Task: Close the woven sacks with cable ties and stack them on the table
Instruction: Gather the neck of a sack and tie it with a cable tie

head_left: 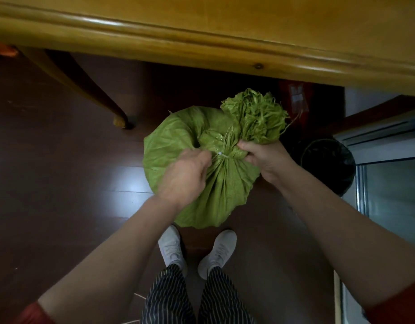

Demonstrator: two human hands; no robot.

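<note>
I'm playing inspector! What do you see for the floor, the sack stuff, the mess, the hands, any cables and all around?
Surface: dark wooden floor, glossy.
Job's things: green woven sack stands on the floor, neck gathered; white cable tie round the neck.
Clutter: pale strands on the floor by the feet.
Hands: left hand pinches at the cable tie; right hand grips the sack's neck.
Cables: nothing seen.
Surroundings: wooden table beyond the sack, black bin at its right, glass-fronted unit at the right edge.
</note>
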